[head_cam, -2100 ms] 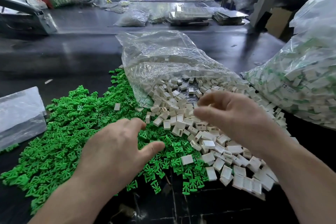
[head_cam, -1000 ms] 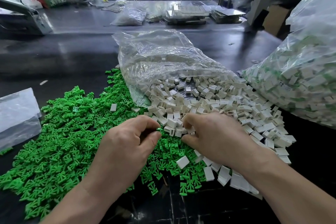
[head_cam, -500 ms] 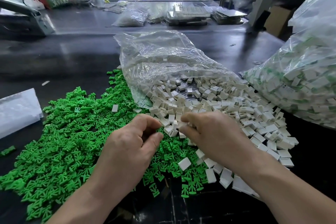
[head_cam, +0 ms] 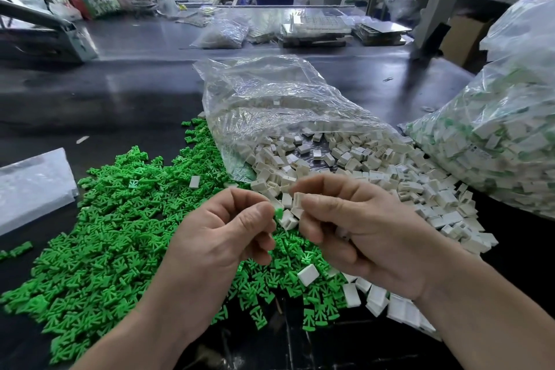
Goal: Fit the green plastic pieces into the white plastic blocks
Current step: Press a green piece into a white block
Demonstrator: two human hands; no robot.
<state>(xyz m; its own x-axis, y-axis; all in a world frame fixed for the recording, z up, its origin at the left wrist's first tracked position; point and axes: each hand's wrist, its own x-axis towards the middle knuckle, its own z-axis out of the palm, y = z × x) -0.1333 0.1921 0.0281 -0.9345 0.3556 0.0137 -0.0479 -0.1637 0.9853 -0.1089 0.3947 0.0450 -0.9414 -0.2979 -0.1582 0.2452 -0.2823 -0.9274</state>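
Note:
My left hand (head_cam: 231, 231) pinches a small green plastic piece (head_cam: 278, 213) between thumb and fingers. My right hand (head_cam: 357, 228) pinches a white plastic block (head_cam: 298, 201) just to the right of it; the two parts are a finger's width apart, lifted above the table. A wide heap of green pieces (head_cam: 99, 234) covers the dark table on the left. A heap of white blocks (head_cam: 375, 177) spills from an open clear bag (head_cam: 270, 105) in the middle.
A large clear bag of white-and-green parts (head_cam: 495, 141) stands at the right. A flat plastic bag (head_cam: 33, 186) lies at the left edge. Loose white blocks (head_cam: 307, 275) lie on the green heap near my wrists. Trays and bags (head_cam: 315, 28) sit on the far table.
Both hands have risen off the heaps and drawn together. The left now holds a green piece and the right a white block, held facing each other.

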